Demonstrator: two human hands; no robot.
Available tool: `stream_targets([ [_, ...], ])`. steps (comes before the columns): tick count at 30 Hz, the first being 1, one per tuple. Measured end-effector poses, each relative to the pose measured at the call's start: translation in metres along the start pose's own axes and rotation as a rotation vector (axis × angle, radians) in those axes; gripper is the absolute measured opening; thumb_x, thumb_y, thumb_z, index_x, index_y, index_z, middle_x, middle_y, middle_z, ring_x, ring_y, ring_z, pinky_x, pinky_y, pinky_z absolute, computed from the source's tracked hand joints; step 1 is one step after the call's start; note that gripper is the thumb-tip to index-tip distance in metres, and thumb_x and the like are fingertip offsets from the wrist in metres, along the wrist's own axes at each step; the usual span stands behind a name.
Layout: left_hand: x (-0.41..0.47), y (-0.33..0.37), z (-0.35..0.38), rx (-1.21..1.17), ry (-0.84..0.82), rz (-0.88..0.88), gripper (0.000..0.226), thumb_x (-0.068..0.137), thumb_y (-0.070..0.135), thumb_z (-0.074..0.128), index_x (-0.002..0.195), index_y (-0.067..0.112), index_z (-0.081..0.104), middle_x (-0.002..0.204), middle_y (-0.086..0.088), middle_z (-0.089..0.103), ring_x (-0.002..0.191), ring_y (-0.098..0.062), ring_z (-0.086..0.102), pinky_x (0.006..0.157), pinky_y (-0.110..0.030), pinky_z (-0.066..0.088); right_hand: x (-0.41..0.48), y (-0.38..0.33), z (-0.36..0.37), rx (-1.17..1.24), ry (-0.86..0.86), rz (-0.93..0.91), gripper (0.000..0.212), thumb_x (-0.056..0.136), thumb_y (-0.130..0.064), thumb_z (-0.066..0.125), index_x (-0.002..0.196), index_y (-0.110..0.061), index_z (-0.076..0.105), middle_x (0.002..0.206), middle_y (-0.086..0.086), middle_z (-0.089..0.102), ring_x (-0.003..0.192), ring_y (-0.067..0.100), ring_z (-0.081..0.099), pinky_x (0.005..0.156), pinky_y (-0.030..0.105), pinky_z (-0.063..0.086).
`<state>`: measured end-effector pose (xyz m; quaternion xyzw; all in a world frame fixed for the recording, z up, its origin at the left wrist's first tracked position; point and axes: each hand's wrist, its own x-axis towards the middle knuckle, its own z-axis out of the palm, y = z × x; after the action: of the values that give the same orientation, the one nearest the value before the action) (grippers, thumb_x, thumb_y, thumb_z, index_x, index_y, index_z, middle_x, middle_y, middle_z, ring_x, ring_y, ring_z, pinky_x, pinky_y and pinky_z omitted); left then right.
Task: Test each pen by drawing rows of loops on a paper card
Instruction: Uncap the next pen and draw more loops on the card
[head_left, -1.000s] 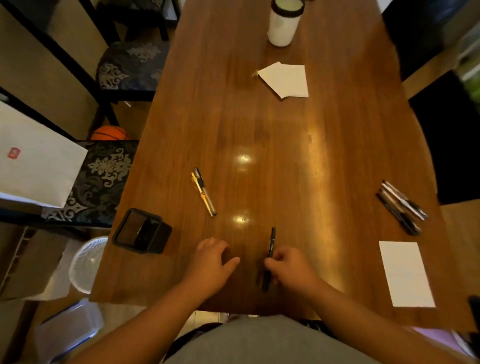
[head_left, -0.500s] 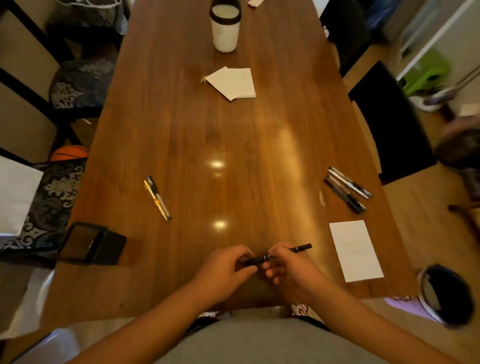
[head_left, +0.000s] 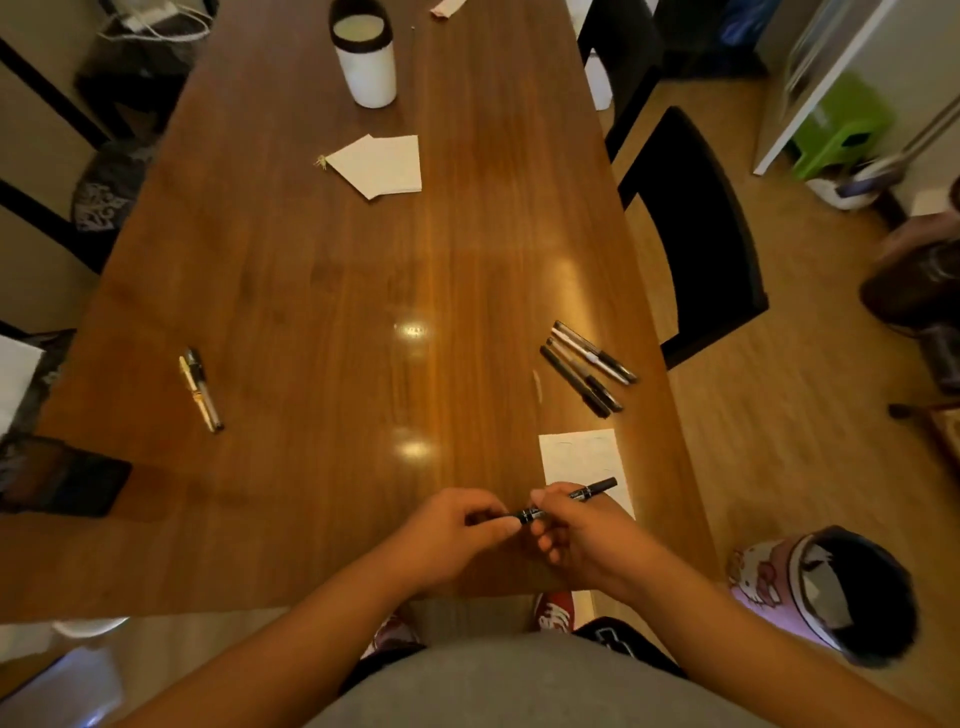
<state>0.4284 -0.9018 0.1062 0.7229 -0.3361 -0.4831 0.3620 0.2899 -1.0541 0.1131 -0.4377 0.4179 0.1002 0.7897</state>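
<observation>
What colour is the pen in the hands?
The pen is black; the head view shows it.

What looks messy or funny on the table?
Only little things: the white paper stack is fanned out crooked, with a tiny yellowish scrap at its left corner. Nothing looks spilled or broken.

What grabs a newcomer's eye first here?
The left hand and right hand grip one black pen between them at the near edge of the table, just left of a white card. More pens lie clustered beyond the card, and a white cup stands at the far end.
</observation>
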Motion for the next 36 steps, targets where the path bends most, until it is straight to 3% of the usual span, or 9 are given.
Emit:
stream_targets([
  [11,0.015,0.042,0.081,-0.128,0.098,-0.111,0.005,0.088,0.037,0.067,0.089,0.036,0.071,0.08,0.016,0.069,0.076,-0.003,0.064,0.065,-0.018,0.048,-0.03,-0.015,-0.082,-0.073,-0.065,0.014,0.018,0.093,-0.027,0.065,0.085,-0.011,0.068,0.076,0.012,0.069,0.063,0.017,0.063,0.057,0.026,0.051],
  [16,0.011,0.046,0.089,-0.232,0.124,-0.164,0.015,0.09,0.04,0.062,0.087,0.032,0.074,0.077,0.002,0.071,0.07,-0.013,0.062,0.068,-0.031,0.051,-0.034,-0.015,-0.092,-0.035,-0.064,0.027,0.018,0.092,-0.026,0.066,0.089,-0.009,0.067,0.076,0.01,0.068,0.063,0.017,0.063,0.058,0.027,0.051],
  [21,0.011,0.052,0.085,-0.224,0.12,-0.111,0.02,0.093,0.041,0.057,0.083,0.032,0.071,0.075,0.002,0.07,0.07,-0.01,0.064,0.071,-0.032,0.052,-0.035,-0.016,-0.08,0.009,-0.1,0.016,0.015,0.092,-0.025,0.065,0.086,-0.011,0.066,0.074,0.009,0.068,0.062,0.016,0.063,0.057,0.026,0.051],
  [25,0.014,0.056,0.076,-0.218,0.143,-0.095,0.022,0.095,0.039,0.056,0.082,0.029,0.071,0.072,0.0,0.069,0.067,-0.017,0.06,0.067,-0.037,0.048,-0.035,-0.023,-0.071,0.008,-0.092,-0.019,0.017,0.094,-0.024,0.063,0.084,-0.011,0.065,0.072,0.009,0.068,0.061,0.015,0.063,0.057,0.026,0.051],
  [31,0.013,0.061,0.061,-0.23,0.022,-0.056,0.029,0.098,0.034,0.053,0.075,0.036,0.07,0.066,0.004,0.065,0.063,-0.007,0.058,0.063,-0.02,0.044,-0.037,-0.029,-0.066,0.014,-0.14,-0.047,0.019,0.095,-0.02,0.061,0.08,-0.009,0.064,0.071,0.011,0.066,0.059,0.015,0.061,0.055,0.024,0.049],
  [36,0.011,0.058,0.056,-0.287,-0.047,-0.08,0.027,0.099,0.035,0.05,0.085,0.024,0.07,0.066,0.002,0.064,0.063,-0.009,0.057,0.064,-0.02,0.045,-0.037,-0.028,-0.063,0.019,-0.157,-0.057,0.022,0.095,-0.02,0.061,0.076,-0.012,0.065,0.07,0.01,0.065,0.058,0.015,0.059,0.053,0.023,0.047],
])
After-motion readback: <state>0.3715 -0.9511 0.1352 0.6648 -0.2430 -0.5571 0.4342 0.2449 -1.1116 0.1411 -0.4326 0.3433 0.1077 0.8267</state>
